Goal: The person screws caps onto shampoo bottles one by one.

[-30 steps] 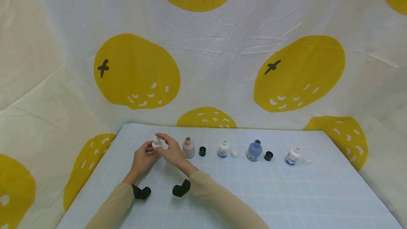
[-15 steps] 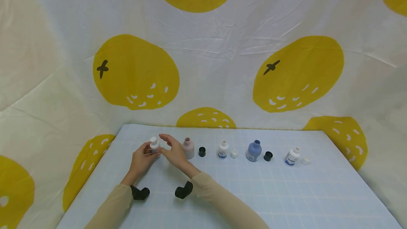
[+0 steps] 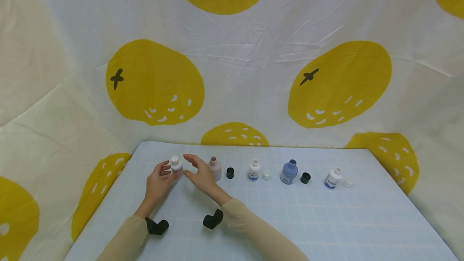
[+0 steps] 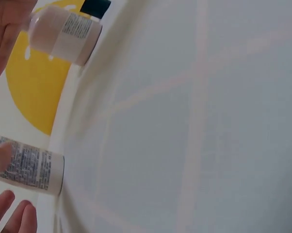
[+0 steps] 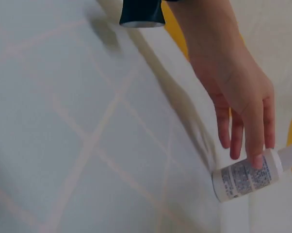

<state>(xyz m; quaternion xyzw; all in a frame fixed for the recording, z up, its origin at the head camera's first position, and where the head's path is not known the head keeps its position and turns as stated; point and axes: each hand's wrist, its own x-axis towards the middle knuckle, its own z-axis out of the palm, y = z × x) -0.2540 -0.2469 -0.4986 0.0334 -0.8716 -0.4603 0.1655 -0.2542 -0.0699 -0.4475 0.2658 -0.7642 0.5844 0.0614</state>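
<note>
A small white bottle (image 3: 177, 166) with its white cap on stands upright at the table's left. My left hand (image 3: 158, 181) is beside it, fingers extended and apart from it, the thumb against its label, as the right wrist view of this hand (image 5: 231, 80) and bottle (image 5: 245, 178) shows. My right hand (image 3: 201, 175) hovers just right of the bottle, thumb and fingers spread, holding nothing. Close behind that hand stands an uncapped pink bottle (image 3: 215, 170). In the left wrist view the white bottle (image 4: 34, 169) and pink bottle (image 4: 61, 36) appear sideways.
Rightward in a row stand a black cap (image 3: 230, 173), an uncapped white bottle (image 3: 254, 170) with a white cap (image 3: 267, 175), a blue bottle (image 3: 289, 173) with a black cap (image 3: 305, 178), and another white bottle (image 3: 332, 179) with its cap (image 3: 348, 183). A patterned curtain (image 3: 246, 92) hangs behind.
The right hand has come off the white bottle's cap and drawn back slightly rightward. The bottle, gripped by the left hand earlier, now stands on the table with the left fingers spread.
</note>
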